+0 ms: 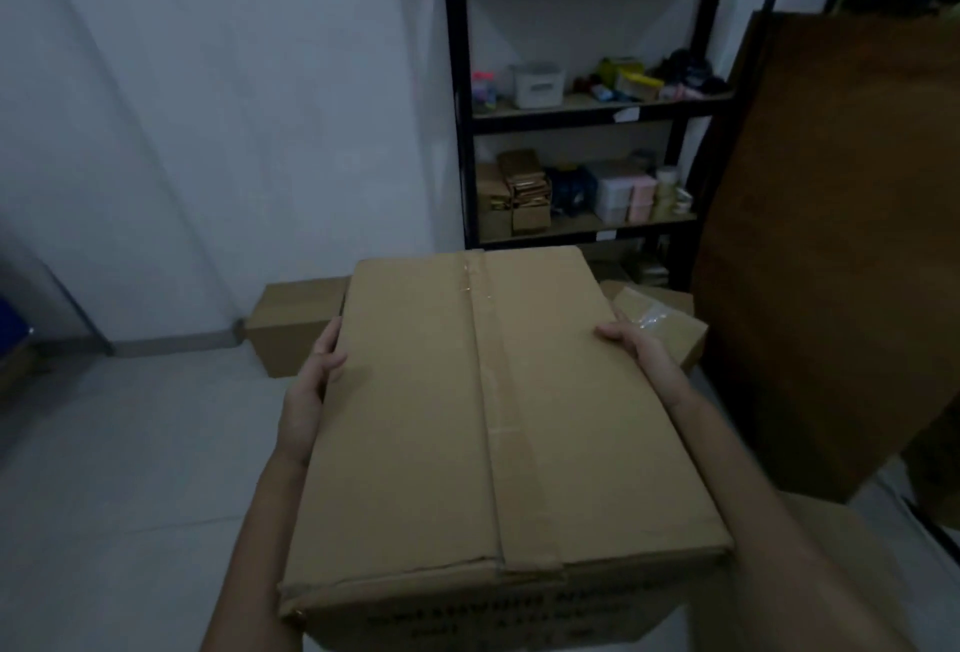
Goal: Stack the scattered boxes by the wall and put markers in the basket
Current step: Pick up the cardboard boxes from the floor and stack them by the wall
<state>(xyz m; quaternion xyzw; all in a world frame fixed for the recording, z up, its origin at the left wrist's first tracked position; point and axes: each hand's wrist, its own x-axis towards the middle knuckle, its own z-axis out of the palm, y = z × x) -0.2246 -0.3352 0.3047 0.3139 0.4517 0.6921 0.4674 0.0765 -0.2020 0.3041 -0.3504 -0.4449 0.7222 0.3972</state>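
Observation:
A large taped cardboard box (pixel 467 423) fills the middle of the head view, carried in front of me above the floor. My left hand (pixel 311 381) grips its left side, thumb on the top edge. My right hand (pixel 641 355) grips its right side, with the fingers over the top edge. Behind it a second cardboard box (pixel 291 324) sits on the floor against the white wall. A smaller taped box (pixel 660 324) lies on the floor to the right, partly hidden by the carried box. No markers or basket are in sight.
A black shelf rack (pixel 587 116) with small boxes and containers stands against the wall behind the boxes. A big dark brown panel (pixel 831 246) leans at the right. Pale tiled floor (pixel 130 469) spreads to the left.

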